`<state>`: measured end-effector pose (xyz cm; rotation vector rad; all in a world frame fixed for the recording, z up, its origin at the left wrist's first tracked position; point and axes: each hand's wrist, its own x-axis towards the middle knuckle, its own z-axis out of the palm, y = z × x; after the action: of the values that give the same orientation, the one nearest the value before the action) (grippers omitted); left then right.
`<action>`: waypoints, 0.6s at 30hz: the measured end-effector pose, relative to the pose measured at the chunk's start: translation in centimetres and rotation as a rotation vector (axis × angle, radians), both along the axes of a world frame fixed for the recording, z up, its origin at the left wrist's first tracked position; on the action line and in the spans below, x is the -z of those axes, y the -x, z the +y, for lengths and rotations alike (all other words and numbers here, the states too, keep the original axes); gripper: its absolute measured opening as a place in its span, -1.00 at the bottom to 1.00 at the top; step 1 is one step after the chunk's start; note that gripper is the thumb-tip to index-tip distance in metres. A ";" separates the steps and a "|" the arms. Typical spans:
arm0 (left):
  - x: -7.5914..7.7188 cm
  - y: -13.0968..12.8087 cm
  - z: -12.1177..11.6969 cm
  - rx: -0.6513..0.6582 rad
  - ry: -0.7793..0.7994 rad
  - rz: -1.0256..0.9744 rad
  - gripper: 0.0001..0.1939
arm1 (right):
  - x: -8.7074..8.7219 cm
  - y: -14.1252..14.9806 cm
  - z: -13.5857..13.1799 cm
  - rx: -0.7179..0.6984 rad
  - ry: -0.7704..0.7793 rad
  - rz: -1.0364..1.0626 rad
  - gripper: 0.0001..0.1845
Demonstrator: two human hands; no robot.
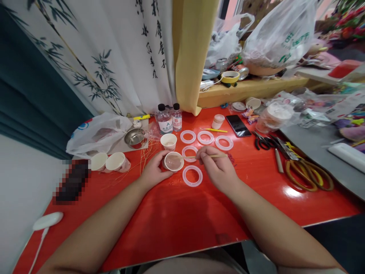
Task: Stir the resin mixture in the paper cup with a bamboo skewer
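My left hand (156,169) is wrapped round a paper cup (173,162) that holds a cloudy pinkish liquid. Between the fingers of my right hand (218,167) is a thin wooden stick (219,155), its far end pointing left toward the cup over a ring mold. Several translucent pink ring molds lie close by, among them a near one (184,176) and a back one (205,137). Just behind the held cup stands another paper cup (168,142). Bottles marked A (165,123) and B (176,118) stand upright farther back.
Two paper cups (116,163), a metal bowl (134,137) and a plastic bag (98,133) are at the left. A small jar (218,121), yellow tweezers (214,130), a phone (238,126) and large scissors (302,173) lie to the right on the red table (182,228).
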<state>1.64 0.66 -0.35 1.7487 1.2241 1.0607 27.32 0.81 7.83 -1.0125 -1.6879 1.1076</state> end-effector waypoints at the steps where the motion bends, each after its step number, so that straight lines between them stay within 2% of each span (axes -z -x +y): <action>1: 0.1 0.0 0.0 -0.002 -0.001 -0.004 -0.30 | 0.0 0.0 0.0 -0.002 -0.001 0.000 -0.76; 18: -0.1 -0.1 0.1 0.011 0.025 -0.018 -0.31 | 0.3 -0.1 0.0 0.012 0.007 -0.016 -0.76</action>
<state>1.71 0.72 -0.25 1.7216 1.2105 1.0484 27.42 0.82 7.51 -1.0371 -1.6898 1.1008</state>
